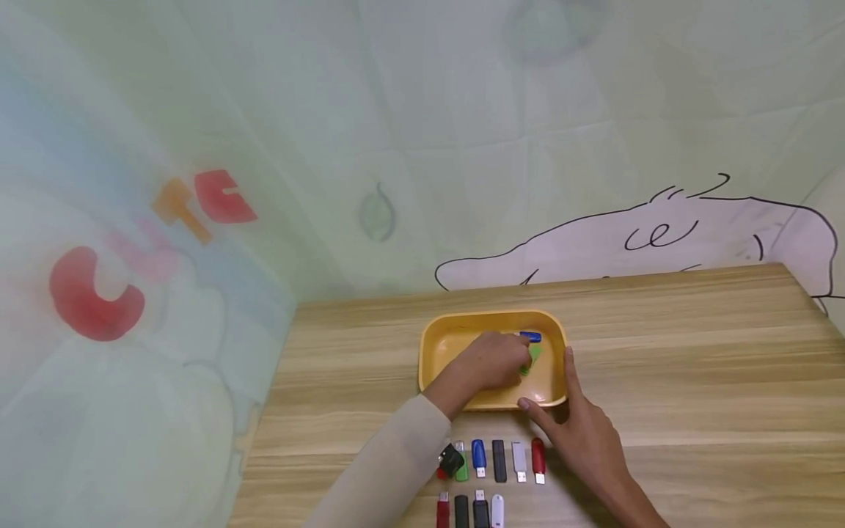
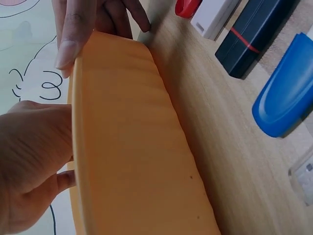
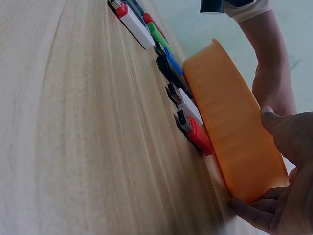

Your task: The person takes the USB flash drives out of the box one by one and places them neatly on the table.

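A yellow-orange plastic box [image 1: 449, 345] stands on the wooden table. My left hand [image 1: 491, 361] reaches down into it with bent fingers, close to a blue USB stick [image 1: 531, 336] and a bright green piece [image 1: 535, 353]. Its fingertips are partly hidden, so whether it pinches either one does not show. In the left wrist view the box wall [image 2: 132, 132] covers that hand's fingertips. My right hand [image 1: 587, 433] grips the box's near right corner, thumb at the near rim and fingers along the outer right side; the right wrist view shows this hand [image 3: 288, 161] there too.
Several USB sticks lie in two rows before the box, including a blue one [image 1: 478, 456], a black one [image 1: 499, 460], a red one [image 1: 538, 458] and a white one [image 1: 497, 511]. My left sleeve [image 1: 389, 469] passes over the row's left end. A printed cloth [image 1: 409, 147] hangs behind the table.
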The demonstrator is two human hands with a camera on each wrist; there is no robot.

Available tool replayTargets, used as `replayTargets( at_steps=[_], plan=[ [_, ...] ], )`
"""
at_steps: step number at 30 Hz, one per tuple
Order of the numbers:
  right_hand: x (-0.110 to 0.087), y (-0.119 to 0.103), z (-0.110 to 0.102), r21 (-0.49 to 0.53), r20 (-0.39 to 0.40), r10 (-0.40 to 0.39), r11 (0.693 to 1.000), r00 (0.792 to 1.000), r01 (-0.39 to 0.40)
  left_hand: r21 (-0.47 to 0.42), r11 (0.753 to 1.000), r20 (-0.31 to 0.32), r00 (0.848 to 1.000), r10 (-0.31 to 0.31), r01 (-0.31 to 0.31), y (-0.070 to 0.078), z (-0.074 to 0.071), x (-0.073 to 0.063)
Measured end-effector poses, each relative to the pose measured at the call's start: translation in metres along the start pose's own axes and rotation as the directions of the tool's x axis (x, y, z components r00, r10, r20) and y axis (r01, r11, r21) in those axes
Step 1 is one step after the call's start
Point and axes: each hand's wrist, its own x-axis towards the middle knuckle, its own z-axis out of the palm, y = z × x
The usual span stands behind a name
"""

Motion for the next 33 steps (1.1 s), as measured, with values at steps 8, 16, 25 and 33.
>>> replayTargets(
  at_steps=[8,16,25,33],
  plan=[
    [0.001,0.003,0.0,-0.001,-0.009,-0.004,1.0,1.0,0.004,-0.022,1.0,-0.031,0.999,0.017,-0.018,-0.002,-0.003,0.002],
    [0.0,0.001,0.001,0.004,0.003,0.006,1.0,1.0,-0.006,-0.022,0.999,0.017,0.999,-0.034,0.034,-0.001,-0.001,0.013],
    [-0.003,0.001,0.0,0.01,-0.004,0.0,1.0,1.0,0.0,-0.002,0.998,0.054,0.996,-0.065,0.065,0.002,-0.001,0.016],
    [-0.003,0.001,0.0,0.007,0.003,0.01,1.0,1.0,-0.01,0.014,0.998,0.048,0.997,-0.056,0.055,0.003,-0.002,0.015]
  ],
)
